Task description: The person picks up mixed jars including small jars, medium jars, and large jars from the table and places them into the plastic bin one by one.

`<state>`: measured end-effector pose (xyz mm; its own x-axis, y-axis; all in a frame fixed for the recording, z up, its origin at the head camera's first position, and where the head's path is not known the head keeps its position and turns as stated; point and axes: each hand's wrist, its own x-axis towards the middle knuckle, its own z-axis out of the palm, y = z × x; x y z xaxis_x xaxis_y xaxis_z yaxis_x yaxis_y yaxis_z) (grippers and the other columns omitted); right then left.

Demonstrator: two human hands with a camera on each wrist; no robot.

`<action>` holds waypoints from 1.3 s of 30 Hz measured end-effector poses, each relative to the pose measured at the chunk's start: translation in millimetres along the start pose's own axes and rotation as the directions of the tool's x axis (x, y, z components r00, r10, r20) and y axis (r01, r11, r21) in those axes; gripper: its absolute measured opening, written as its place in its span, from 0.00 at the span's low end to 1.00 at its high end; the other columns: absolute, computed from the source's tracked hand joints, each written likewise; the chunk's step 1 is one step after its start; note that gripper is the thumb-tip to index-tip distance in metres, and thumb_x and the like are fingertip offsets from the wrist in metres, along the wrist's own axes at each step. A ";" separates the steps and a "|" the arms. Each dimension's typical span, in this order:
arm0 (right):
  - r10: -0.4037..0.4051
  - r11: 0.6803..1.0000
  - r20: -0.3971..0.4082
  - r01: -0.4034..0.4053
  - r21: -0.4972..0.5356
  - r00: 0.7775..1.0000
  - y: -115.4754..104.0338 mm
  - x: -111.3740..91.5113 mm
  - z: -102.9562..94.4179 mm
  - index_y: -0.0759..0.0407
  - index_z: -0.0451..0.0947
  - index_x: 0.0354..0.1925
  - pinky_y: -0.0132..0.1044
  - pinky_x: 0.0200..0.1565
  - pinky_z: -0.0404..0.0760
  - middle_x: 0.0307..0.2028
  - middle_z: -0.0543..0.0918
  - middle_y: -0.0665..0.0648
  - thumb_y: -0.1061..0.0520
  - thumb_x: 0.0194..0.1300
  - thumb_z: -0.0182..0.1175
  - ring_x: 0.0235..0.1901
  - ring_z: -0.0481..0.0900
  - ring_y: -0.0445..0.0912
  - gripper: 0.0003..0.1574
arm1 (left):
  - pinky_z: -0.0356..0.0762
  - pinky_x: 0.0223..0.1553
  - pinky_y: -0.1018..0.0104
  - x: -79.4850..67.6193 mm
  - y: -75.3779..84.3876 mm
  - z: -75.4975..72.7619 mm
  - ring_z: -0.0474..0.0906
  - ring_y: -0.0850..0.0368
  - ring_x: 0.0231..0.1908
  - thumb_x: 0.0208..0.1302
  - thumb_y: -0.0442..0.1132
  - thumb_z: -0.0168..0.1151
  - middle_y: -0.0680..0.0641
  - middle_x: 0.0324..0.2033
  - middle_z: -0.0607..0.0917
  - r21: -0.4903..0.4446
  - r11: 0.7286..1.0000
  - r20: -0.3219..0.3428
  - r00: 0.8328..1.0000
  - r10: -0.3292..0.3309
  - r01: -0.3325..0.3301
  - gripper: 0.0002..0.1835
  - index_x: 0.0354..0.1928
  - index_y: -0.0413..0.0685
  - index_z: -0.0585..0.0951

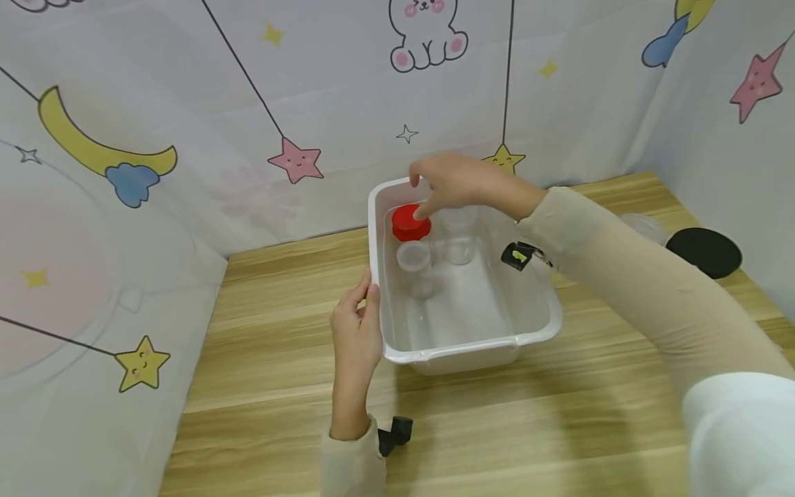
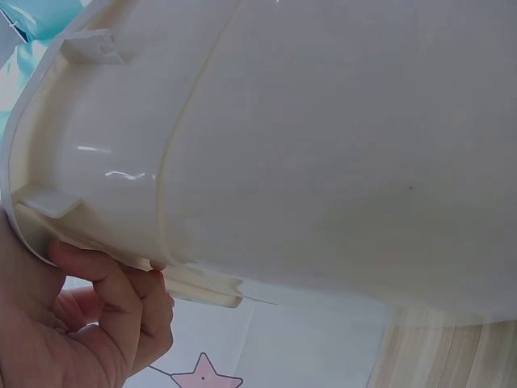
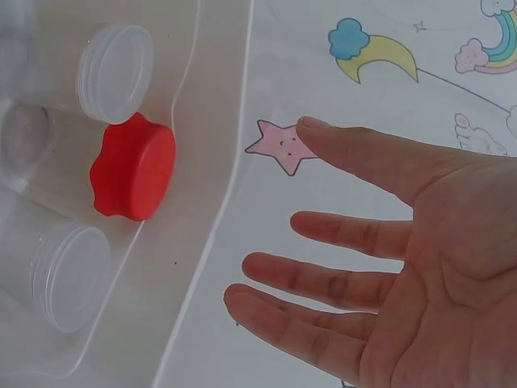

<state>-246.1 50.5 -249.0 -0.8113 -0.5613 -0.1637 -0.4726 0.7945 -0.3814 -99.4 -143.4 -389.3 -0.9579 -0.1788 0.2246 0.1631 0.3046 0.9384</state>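
A white plastic tub (image 1: pixel 466 355) sits on the wooden table with its long side running away from me. My left hand (image 1: pixel 357 331) grips its left rim; in the left wrist view the curled fingers (image 2: pixel 117 299) lie under the edge, against the outer wall. Inside the far left part is a red scalloped lid (image 1: pixel 406 222). Near it stand a clear jar with a translucent lid (image 1: pixel 413 257) and another clear jar (image 1: pixel 459 245). Above the tub's far end my right hand (image 3: pixel 436 267) hovers, fingers spread, holding nothing, apart from the red lid in the right wrist view.
On the table's right side lie a black oval disc (image 1: pixel 704 252) and a clear round piece (image 1: pixel 644 226), partly behind my right sleeve. A printed curtain (image 1: pixel 348 83) with stars and moons hangs close behind the tub. Wooden table top (image 1: pixel 279 359) shows to the left.
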 end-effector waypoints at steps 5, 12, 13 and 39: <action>-0.018 1.000 -0.019 0.018 -0.001 1.000 5.4 -5.1 -4.9 0.66 0.71 0.60 0.47 0.48 0.81 0.54 0.78 0.66 0.53 0.64 0.68 0.50 0.75 0.57 0.32 | 0.86 0.38 0.49 0.2 0.1 -0.5 0.86 0.39 0.39 0.76 0.38 0.54 0.34 0.45 0.81 -0.003 1.000 0.000 1.000 0.013 -0.013 0.20 0.65 0.36 0.75; -0.015 1.000 -0.033 0.015 -0.020 0.999 11.2 -10.8 -12.4 0.67 0.72 0.59 0.48 0.48 0.78 0.51 0.78 0.67 0.52 0.65 0.67 0.49 0.74 0.58 0.31 | 0.86 0.38 0.48 -0.3 0.8 -1.1 0.86 0.39 0.38 0.76 0.37 0.54 0.34 0.45 0.81 0.001 1.000 -0.004 1.000 0.027 -0.027 0.20 0.64 0.35 0.75; -0.014 1.000 -0.034 0.013 -0.020 0.999 11.7 -11.8 -13.6 0.68 0.72 0.59 0.48 0.48 0.77 0.50 0.78 0.67 0.52 0.65 0.67 0.49 0.73 0.58 0.31 | 0.85 0.39 0.48 -0.3 1.0 -1.2 0.86 0.39 0.38 0.76 0.37 0.54 0.34 0.45 0.82 0.002 1.000 -0.005 1.000 0.026 -0.026 0.20 0.64 0.35 0.75; 0.061 0.996 -0.070 -0.065 -0.066 0.996 52.0 -46.2 -39.5 0.70 0.69 0.60 0.54 0.48 0.75 0.48 0.77 0.70 0.49 0.67 0.65 0.48 0.74 0.60 0.34 | 0.86 0.39 0.49 -1.4 0.1 0.2 0.86 0.40 0.38 0.75 0.38 0.55 0.35 0.48 0.82 0.012 1.000 -0.006 1.000 0.009 -0.009 0.21 0.65 0.38 0.75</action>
<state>-246.8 126.9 -225.3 -0.8606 -0.4944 -0.1225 -0.4402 0.8429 -0.3094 -98.1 -142.9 -389.5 -0.9549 -0.1820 0.2344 0.1687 0.3171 0.9333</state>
